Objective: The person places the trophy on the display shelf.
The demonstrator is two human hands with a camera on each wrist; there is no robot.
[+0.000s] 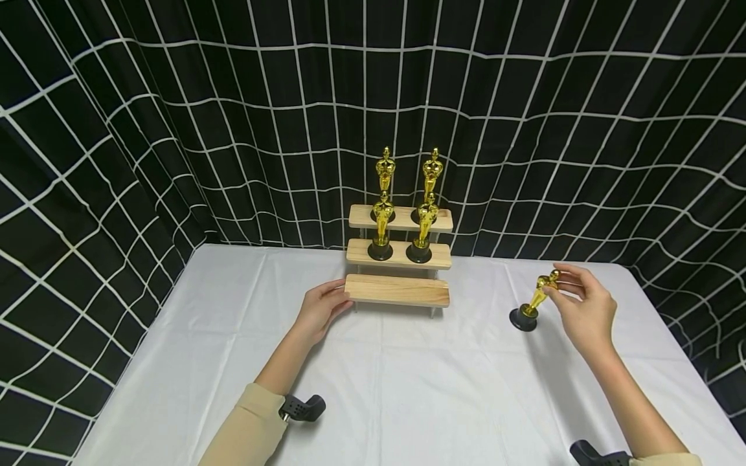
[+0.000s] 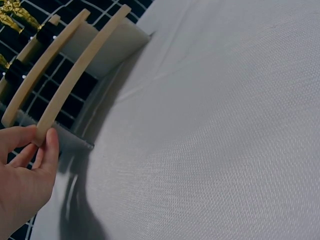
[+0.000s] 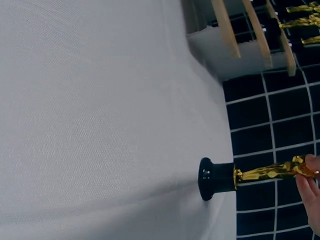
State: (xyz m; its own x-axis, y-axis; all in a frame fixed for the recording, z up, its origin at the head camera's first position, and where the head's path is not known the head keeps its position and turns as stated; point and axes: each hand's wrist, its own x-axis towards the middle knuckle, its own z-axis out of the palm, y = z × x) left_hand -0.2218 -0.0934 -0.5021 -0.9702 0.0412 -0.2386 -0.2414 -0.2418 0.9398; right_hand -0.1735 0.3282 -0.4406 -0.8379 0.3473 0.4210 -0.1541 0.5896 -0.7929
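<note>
A three-step wooden display stand (image 1: 397, 290) stands at the far middle of the table. My left hand (image 1: 322, 309) pinches the left end of its lowest board (image 2: 75, 75) between thumb and fingers. Off to the right, my right hand (image 1: 587, 312) grips a gold trophy statuette (image 3: 260, 173) by its upper body. That statuette leans in the head view, its round black base (image 1: 523, 318) low over the white cloth. Two matching statuettes stand on the middle board, one of them at the left (image 1: 381, 223), and two more on the top board, including a right one (image 1: 432, 169).
White cloth (image 1: 350, 401) covers the table. Behind it and along both sides hangs a black curtain with a white grid (image 1: 262, 129). Black wrist-worn devices show at both sleeves, the left device (image 1: 303, 408) near the table's front.
</note>
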